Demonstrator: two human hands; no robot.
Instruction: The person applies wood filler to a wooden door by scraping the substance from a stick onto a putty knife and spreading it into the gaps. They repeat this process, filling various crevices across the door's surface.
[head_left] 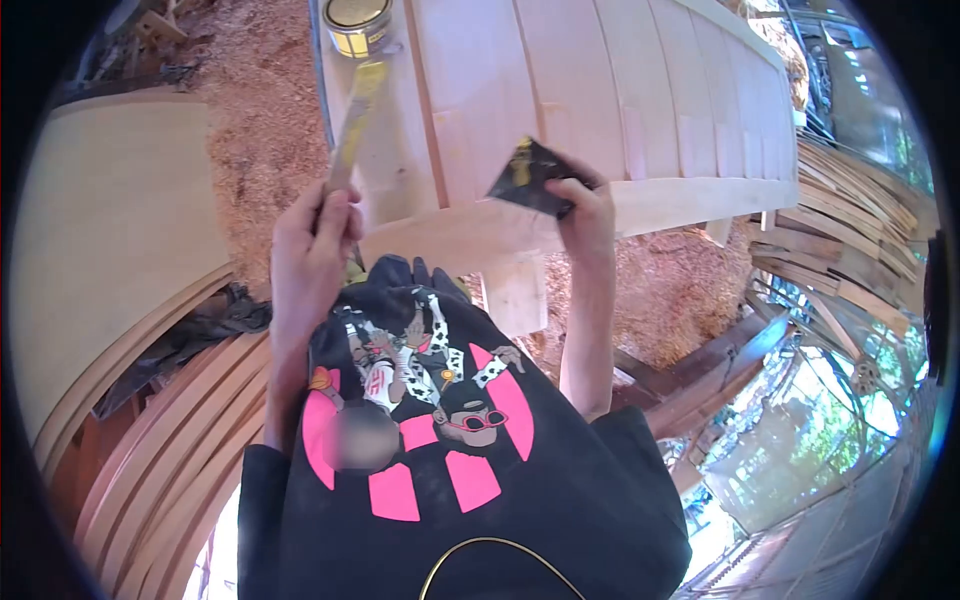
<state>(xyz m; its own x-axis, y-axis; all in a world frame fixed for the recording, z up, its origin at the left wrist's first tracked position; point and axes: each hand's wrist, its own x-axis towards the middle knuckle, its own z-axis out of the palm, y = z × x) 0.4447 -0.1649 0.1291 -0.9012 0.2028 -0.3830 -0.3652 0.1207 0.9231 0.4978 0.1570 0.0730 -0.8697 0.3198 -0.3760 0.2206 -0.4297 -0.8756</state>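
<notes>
My left hand is closed around the lower end of a long flat stick. Yellow paste coats the stick's upper part, which reaches up toward a tin with a yellow label. In my right hand is a thin dark square plate, pinched between thumb and fingers. A yellow smear lies on the plate's upper face. Both hands are over the near edge of a pale wooden panel with raised strips across it, and the tin stands on its left end.
Wood shavings cover the ground. To the left lie a broad wooden sheet and curved boards. Stacked planks are on the right, with dark timber beams below them.
</notes>
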